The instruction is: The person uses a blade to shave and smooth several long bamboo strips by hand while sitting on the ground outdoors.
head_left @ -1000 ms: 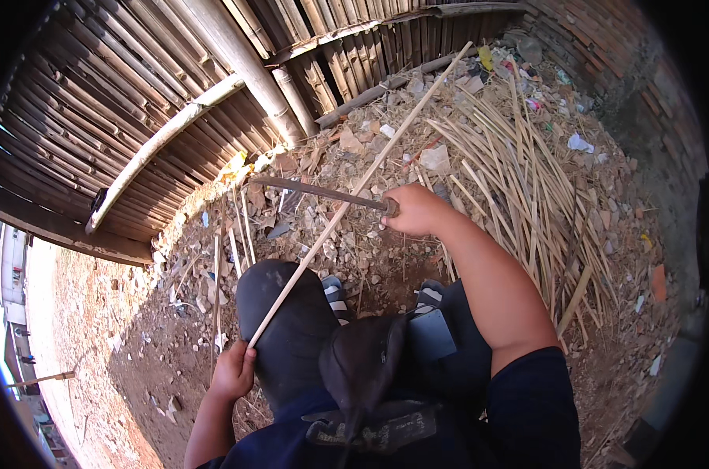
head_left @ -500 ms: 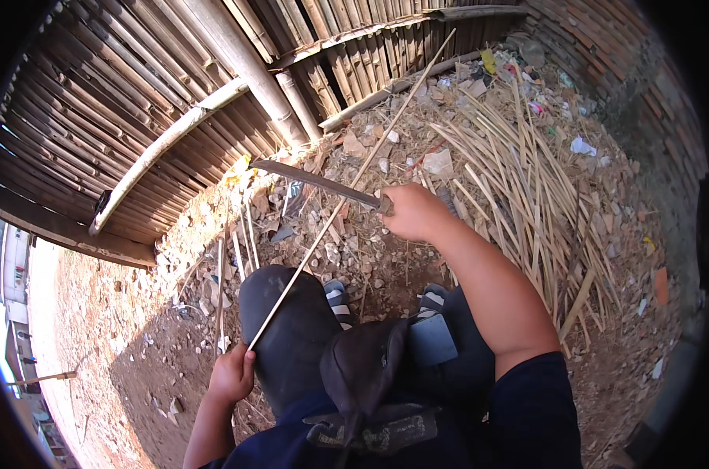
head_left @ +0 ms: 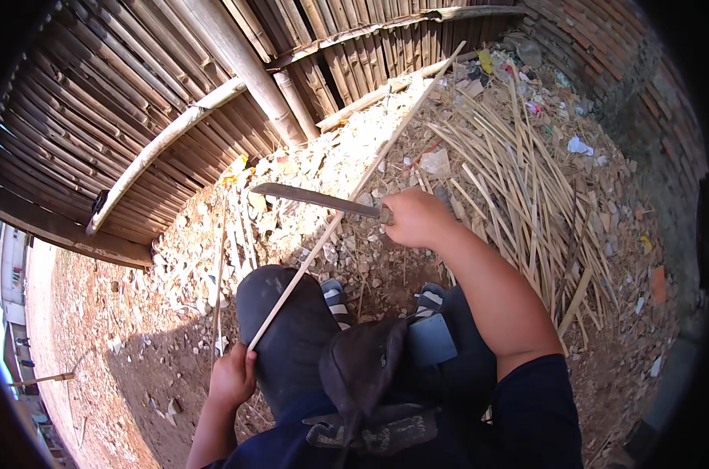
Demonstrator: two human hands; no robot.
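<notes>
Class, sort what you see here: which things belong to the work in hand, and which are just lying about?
In the work:
- long knife, in the right hand
- long pale strip, in the left hand
- probably the heap of similar strips

Lying about:
- white scrap
- yellow scrap
- orange fragment

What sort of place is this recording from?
Probably an outdoor yard or work corner: sunlit, stony ground strewn with litter, a bamboo-slat structure on one side and a brick wall on another.
</notes>
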